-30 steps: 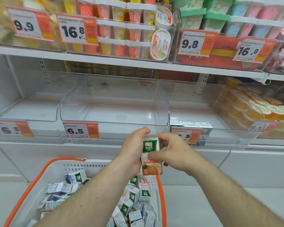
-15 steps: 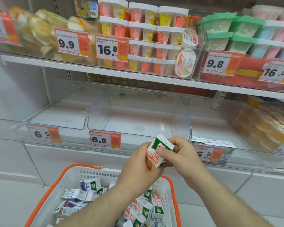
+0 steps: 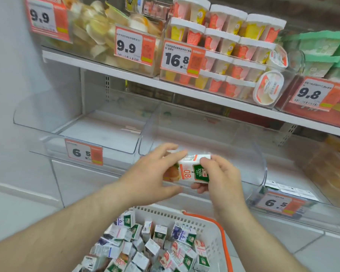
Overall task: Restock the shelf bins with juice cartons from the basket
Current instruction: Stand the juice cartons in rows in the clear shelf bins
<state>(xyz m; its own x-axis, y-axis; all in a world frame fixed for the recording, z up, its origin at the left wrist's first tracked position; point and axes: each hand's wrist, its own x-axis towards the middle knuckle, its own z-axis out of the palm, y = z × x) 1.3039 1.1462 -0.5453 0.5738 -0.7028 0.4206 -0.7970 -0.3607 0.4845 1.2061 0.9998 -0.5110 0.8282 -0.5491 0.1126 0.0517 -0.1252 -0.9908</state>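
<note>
Both hands, left hand (image 3: 145,173) and right hand (image 3: 222,177), grip a blurred juice carton (image 3: 192,169); its base seems hidden

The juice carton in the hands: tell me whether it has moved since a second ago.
Yes. The juice carton has turned from upright onto its side and risen from below the middle bin's front lip to level with it.

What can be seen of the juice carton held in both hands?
The juice carton is a small white box, seemingly paperboard, with a green "100%" label, orange "0.8" print and a fruit picture. It lies on its side, held in front of the clear middle bin. The left hand touches its fruit end, fingers over the top; the right hand pinches the green end. Its far side is hidden.
</note>
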